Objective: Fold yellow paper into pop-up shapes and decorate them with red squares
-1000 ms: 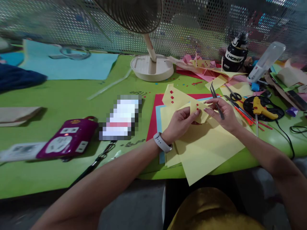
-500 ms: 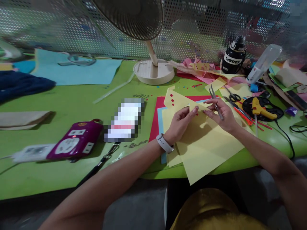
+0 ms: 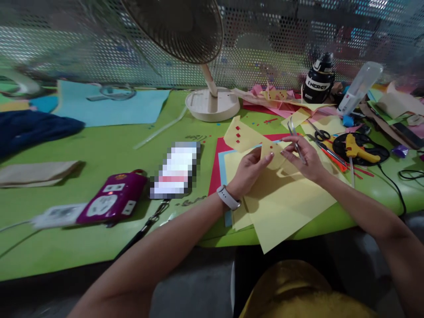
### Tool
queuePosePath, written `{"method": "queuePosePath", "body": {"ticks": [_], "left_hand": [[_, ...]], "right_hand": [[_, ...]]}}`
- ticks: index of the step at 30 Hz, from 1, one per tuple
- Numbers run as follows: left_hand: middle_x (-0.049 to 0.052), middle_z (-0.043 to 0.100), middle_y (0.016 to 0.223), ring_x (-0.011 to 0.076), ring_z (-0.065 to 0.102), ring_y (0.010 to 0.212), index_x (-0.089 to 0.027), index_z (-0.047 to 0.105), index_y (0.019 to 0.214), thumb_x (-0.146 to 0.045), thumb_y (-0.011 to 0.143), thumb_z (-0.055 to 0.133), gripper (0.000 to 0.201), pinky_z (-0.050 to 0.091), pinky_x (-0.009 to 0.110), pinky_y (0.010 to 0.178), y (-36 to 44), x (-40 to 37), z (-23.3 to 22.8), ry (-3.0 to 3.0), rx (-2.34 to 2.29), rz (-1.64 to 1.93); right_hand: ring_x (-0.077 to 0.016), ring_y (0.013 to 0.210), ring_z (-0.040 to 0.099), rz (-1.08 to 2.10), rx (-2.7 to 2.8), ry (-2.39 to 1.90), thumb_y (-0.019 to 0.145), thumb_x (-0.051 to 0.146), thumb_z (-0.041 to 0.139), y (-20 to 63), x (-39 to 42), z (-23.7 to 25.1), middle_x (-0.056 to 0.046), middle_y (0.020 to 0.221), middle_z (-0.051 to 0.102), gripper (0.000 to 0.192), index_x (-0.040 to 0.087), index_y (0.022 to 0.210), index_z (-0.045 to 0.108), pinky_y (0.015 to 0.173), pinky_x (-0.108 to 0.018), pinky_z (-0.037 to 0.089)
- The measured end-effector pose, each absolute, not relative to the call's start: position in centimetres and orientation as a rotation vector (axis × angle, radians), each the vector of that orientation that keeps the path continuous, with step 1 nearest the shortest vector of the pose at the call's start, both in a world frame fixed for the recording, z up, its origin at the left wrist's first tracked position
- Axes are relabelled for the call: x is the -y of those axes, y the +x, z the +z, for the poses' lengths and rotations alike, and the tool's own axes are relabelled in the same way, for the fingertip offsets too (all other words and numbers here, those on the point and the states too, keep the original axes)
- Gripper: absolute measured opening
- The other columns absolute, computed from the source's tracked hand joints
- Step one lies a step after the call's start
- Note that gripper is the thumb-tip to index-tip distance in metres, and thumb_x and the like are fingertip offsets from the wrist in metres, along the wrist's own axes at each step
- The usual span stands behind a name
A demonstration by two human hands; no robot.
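Observation:
My left hand (image 3: 249,171), with a white watch on its wrist, is closed on a yellow paper piece (image 3: 247,134) with several small red diamond shapes on it. The thumb lies near one red mark at the piece's lower part. My right hand (image 3: 304,158) is closed around metal tweezers (image 3: 297,142), whose tips point up and away. Its thumb and forefinger are close to the right end of the piece; whether they touch it I cannot tell. Beneath both hands lie yellow sheets (image 3: 291,212), over a light blue sheet and a red sheet (image 3: 215,170).
A fan (image 3: 212,105) stands at the back. Left are a phone (image 3: 175,170) with a blurred screen and a purple power strip (image 3: 114,198). Right are scissors (image 3: 320,134), a yellow glue gun (image 3: 359,149), a black bottle (image 3: 318,81) and paper scraps (image 3: 281,104).
The yellow paper piece has tilted, so more of its lower face and a red mark show by my left thumb. My hands stay nearly in place; the view has shifted slightly.

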State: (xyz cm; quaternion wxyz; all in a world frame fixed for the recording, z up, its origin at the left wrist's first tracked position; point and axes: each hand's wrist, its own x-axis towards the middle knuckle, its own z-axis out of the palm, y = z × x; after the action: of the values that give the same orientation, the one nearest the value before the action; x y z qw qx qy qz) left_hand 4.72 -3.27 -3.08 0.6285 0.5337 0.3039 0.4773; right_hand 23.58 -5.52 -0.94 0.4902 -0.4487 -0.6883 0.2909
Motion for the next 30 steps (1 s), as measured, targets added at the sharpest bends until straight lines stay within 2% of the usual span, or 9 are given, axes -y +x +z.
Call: {"method": "queuePosePath", "body": {"ticks": [2,4,9,11,14,16,19,23,30], "left_hand": [[0.006,0.074,0.1,0.0215,0.068,0.098,-0.02,0.071,0.102,-0.061,0.068,0.083,0.055,0.052,0.032,0.087,4.8,3.1,-3.3,1.202,-0.66,1.066],[0.006,0.073,0.104,0.021,0.068,0.1,-0.021,0.068,0.106,-0.063,0.067,0.082,0.06,0.053,0.033,0.089,4.8,2.9,-3.4,1.118,-0.68,1.075],[0.007,0.074,0.095,0.0212,0.071,0.099,-0.02,0.06,0.08,-0.07,0.073,0.073,0.052,0.056,0.031,0.083,4.5,1.8,-3.2,0.877,-0.707,1.135],[0.004,0.073,0.089,0.02,0.071,0.094,-0.021,0.058,0.078,-0.065,0.071,0.077,0.049,0.057,0.032,0.083,4.2,1.2,-3.3,0.841,-0.729,1.181],[-0.002,0.072,0.087,0.0125,0.069,0.075,-0.023,0.062,0.085,-0.049,0.065,0.087,0.041,0.058,0.031,0.081,4.0,0.7,-3.7,0.83,-0.792,1.212],[-0.004,0.072,0.088,0.0093,0.067,0.071,-0.024,0.065,0.088,-0.043,0.065,0.088,0.038,0.059,0.029,0.081,3.9,0.6,-4.0,0.837,-0.784,1.211],[-0.006,0.071,0.084,0.0071,0.066,0.073,-0.023,0.065,0.085,-0.041,0.065,0.089,0.036,0.058,0.027,0.083,3.9,0.5,-4.3,0.807,-0.729,1.227],[-0.012,0.062,0.068,0.0019,0.054,0.054,-0.021,0.062,0.078,-0.037,0.065,0.091,0.035,0.059,0.026,0.083,3.8,0.3,-4.2,0.696,-0.722,1.253],[-0.01,0.062,0.068,0.0053,0.06,0.057,-0.022,0.065,0.077,-0.029,0.071,0.088,0.025,0.059,0.028,0.083,3.8,-0.1,-4.0,0.546,-0.693,1.27]], "right_hand": [[-0.0175,0.086,0.066,0.639,1.656,-1.088,0.089,0.048,0.066,24.4,4.9,-0.4,-0.001,0.089,0.066,0.035,0.025,0.115,0.06,0.085,-0.035,0.053],[-0.0176,0.088,0.065,0.589,1.663,-1.079,0.09,0.046,0.065,25.4,4.3,0.3,-0.001,0.09,0.065,0.032,0.025,0.114,0.061,0.086,-0.034,0.053],[-0.0155,0.08,0.06,0.577,1.803,-1.075,0.089,0.034,0.064,27.9,3.2,1.7,0.0,0.086,0.06,0.026,0.025,0.113,0.063,0.078,-0.03,0.051],[-0.0158,0.081,0.06,0.575,1.862,-1.082,0.089,0.029,0.061,28.5,3.0,1.7,-0.001,0.087,0.061,0.026,0.024,0.115,0.063,0.078,-0.03,0.05],[-0.0165,0.08,0.062,0.54,1.979,-1.125,0.09,0.024,0.057,29.1,2.5,1.1,-0.002,0.087,0.065,0.026,0.024,0.114,0.065,0.077,-0.031,0.05],[-0.0177,0.082,0.064,0.454,2.079,-1.196,0.09,0.02,0.056,29.5,2.0,0.8,-0.003,0.09,0.069,0.027,0.023,0.115,0.067,0.079,-0.032,0.05],[-0.0226,0.096,0.067,0.202,2.191,-1.436,0.089,0.011,0.051,30.3,1.6,0.8,-0.009,0.109,0.074,0.036,0.021,0.12,0.067,0.087,-0.036,0.049],[-0.0285,0.108,0.067,-0.015,2.325,-1.906,0.087,0.004,0.049,31.0,1.9,1.7,-0.014,0.122,0.072,0.045,0.019,0.125,0.069,0.086,-0.037,0.048],[-0.0281,0.116,0.066,0.061,2.533,-2.15,0.089,0.005,0.051,30.5,3.3,2.7,-0.012,0.12,0.073,0.042,0.022,0.12,0.074,0.086,-0.033,0.047]]}}
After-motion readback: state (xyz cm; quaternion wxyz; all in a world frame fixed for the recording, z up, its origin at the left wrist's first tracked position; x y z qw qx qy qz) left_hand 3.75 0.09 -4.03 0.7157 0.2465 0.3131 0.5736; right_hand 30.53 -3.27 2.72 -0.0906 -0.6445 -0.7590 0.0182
